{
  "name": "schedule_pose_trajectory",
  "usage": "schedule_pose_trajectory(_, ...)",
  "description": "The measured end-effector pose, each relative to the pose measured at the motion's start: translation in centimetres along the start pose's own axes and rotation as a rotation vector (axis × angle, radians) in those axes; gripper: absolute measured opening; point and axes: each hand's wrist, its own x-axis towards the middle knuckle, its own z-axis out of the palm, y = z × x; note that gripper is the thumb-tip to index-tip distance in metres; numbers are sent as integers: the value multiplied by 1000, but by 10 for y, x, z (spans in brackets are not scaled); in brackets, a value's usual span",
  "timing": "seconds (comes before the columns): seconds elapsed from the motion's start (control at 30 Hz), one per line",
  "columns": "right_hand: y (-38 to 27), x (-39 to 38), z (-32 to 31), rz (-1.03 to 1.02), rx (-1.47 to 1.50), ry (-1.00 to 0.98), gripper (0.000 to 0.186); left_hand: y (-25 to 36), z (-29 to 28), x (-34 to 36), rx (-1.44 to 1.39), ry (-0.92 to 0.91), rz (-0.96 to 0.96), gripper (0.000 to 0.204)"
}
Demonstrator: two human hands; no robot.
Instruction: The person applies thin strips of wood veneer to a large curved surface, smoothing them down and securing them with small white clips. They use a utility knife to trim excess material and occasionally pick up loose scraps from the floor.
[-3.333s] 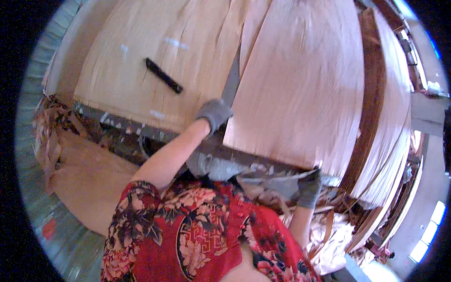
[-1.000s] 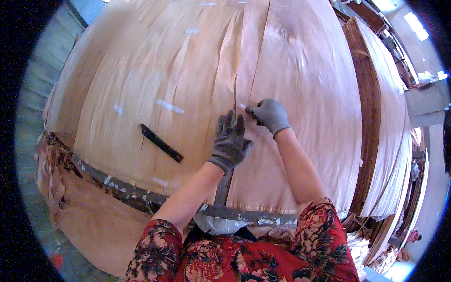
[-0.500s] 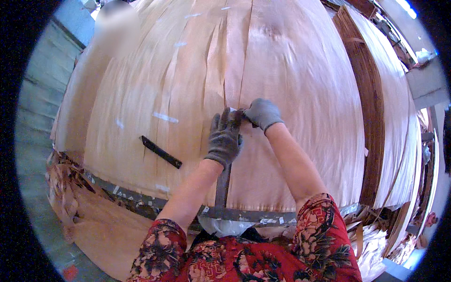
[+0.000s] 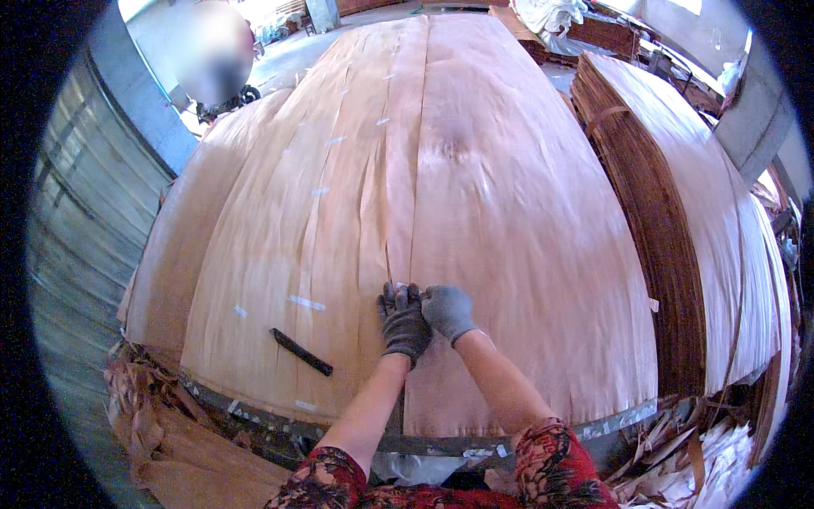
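A pale wood veneer sheet is spread before me, split by long seams, with short white tape strips stuck across its left half. My left hand, in a grey glove, lies on the central seam with its fingers stretched. My right hand, also gloved, is curled beside it, touching the left fingertips. A scrap of white shows at the fingertips, but what the right fingers hold is hidden. A black flat bar lies on the veneer to the left of my hands.
Stacked dark-edged veneer stands at the right. Scraps hang below the bench's near edge. A greenish wall surface runs along the left. A blurred shape is at the far left; white cloth lies at the back.
Over three seconds, my right hand came from the near edge to join the left at the central seam. The view has since lifted, showing the far end, with both hands lower in frame.
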Motion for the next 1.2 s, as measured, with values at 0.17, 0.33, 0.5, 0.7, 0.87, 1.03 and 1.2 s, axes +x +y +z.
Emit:
schedule_pose_trajectory(0.17,11,-13,2,12,-47,66,29,13,-12,3,-23,-20,-5,58)
schedule_pose_trajectory(0.33,40,-98,-28,18,359,-105,23,4,-8,15,-207,103,-40,40)
schedule_pose_trajectory(0.5,107,-284,-108,351,1001,323,16,22,-1,17,-873,52,-309,18)
schedule_pose_trajectory(0.7,234,-576,-197,573,594,1271,15,-7,37,25,265,45,165,55)
schedule_pose_trajectory(0.87,267,-722,-194,871,473,1604,23,86,-66,-8,416,-182,27,79)
schedule_pose_trajectory(1.03,332,-700,-132,830,431,1140,22,132,-40,-37,-63,128,152,83)
schedule_pose_trajectory(1.2,409,-668,-99,931,658,953,20,121,-39,-94,42,216,-111,82)
